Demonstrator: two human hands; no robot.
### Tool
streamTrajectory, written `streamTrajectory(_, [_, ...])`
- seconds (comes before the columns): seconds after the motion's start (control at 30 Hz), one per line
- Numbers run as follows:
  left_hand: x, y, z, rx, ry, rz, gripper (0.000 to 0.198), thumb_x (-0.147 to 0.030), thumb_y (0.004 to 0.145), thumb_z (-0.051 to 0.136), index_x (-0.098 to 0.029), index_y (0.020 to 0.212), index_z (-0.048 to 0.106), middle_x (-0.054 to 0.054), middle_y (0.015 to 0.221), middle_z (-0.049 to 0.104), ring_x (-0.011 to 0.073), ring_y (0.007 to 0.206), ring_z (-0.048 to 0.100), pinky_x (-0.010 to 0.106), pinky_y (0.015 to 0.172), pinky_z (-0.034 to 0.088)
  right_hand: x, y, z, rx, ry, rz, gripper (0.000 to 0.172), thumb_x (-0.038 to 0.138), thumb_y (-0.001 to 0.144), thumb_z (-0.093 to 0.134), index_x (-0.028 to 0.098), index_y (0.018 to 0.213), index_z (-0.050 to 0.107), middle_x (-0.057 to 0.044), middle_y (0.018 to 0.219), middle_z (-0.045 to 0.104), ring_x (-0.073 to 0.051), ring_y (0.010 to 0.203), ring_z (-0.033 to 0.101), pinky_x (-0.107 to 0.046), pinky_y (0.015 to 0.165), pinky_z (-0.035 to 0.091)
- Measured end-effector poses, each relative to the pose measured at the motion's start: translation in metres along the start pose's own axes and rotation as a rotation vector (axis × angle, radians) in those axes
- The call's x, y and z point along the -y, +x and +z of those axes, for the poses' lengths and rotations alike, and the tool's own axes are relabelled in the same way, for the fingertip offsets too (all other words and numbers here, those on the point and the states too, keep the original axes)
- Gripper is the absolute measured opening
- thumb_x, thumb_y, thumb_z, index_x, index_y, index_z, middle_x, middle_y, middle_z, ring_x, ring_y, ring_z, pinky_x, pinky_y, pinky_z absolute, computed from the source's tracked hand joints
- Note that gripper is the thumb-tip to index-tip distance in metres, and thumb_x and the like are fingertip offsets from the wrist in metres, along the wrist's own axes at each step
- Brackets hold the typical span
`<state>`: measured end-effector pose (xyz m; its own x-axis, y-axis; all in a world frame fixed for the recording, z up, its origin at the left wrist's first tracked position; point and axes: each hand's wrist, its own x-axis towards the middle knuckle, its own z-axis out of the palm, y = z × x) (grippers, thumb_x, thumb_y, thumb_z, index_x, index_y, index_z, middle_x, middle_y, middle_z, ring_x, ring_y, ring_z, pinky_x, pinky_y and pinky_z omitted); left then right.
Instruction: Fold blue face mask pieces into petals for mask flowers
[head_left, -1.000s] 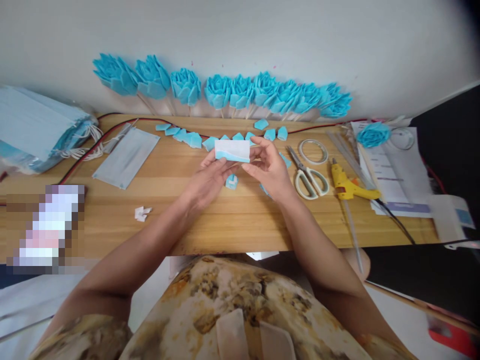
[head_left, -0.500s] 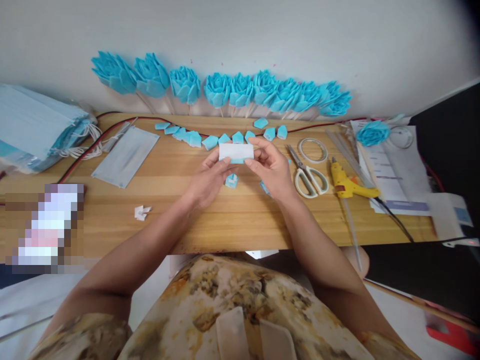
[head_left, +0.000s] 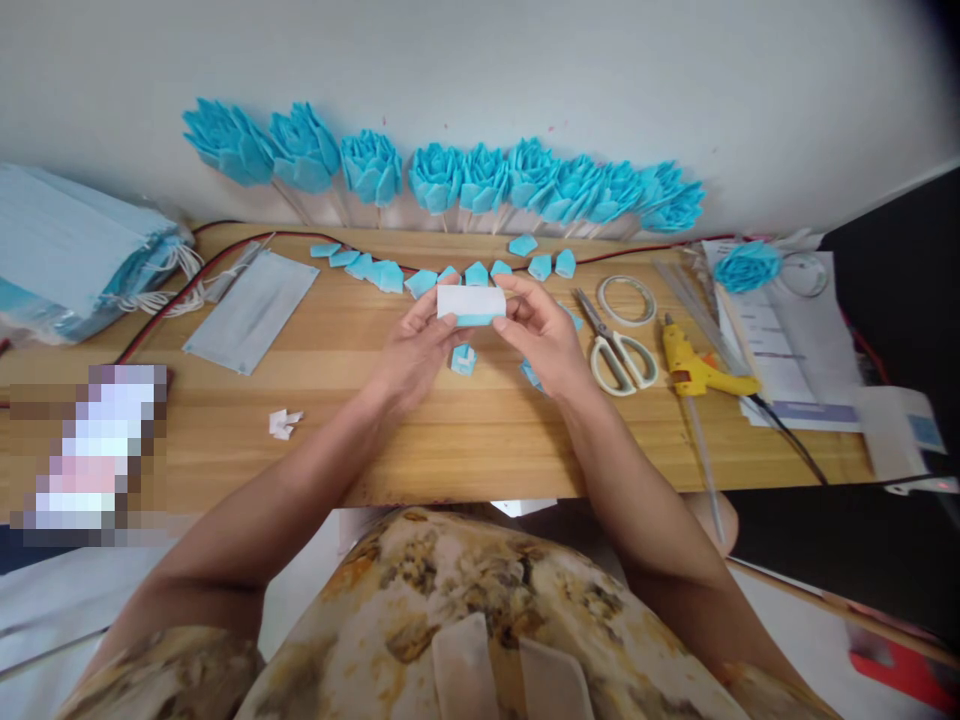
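Both hands hold a small folded strip of mask fabric (head_left: 471,302), white with a blue lower edge, above the wooden table (head_left: 420,440). My left hand (head_left: 416,350) pinches its left end; my right hand (head_left: 541,335) pinches its right end. Beneath the hands lies a small folded blue petal piece (head_left: 463,359), and another blue piece (head_left: 531,374) peeks out under my right hand. A row of several folded blue petal pieces (head_left: 390,275) lies just beyond the strip.
Several blue fabric roses on sticks (head_left: 435,180) lean on the wall. A flat face mask (head_left: 253,310) and a mask stack (head_left: 67,255) sit left. Scissors (head_left: 619,350), tape ring (head_left: 626,300), yellow glue gun (head_left: 694,368) and papers (head_left: 780,340) lie right. White scrap (head_left: 283,424) lies near the front.
The strip has been folded narrower: a second ago more blue and a taller white face showed. Both hands have shifted slightly while keeping hold of it.
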<state>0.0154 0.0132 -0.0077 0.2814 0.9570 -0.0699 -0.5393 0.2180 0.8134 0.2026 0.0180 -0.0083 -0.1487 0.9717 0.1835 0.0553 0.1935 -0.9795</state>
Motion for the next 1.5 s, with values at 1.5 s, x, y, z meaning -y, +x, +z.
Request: streamTrajectory(1.5, [-0.008, 0.0, 0.001, -0.078, 0.028, -0.212, 0.016, -0.023, 0.083, 0.076, -0.014, 0.073, 0.067, 0.003, 0.073, 0.07, 0.0145, 0.069, 0.066, 0.029, 0.069, 0.051, 0.013, -0.002, -0.005, 0.08, -0.681, -0.508, 0.028, 0.018, 0.093, 0.059, 0.035, 0.113, 0.068, -0.002, 0.143, 0.06, -0.032, 0.135, 0.052, -0.061, 0.116, 0.037])
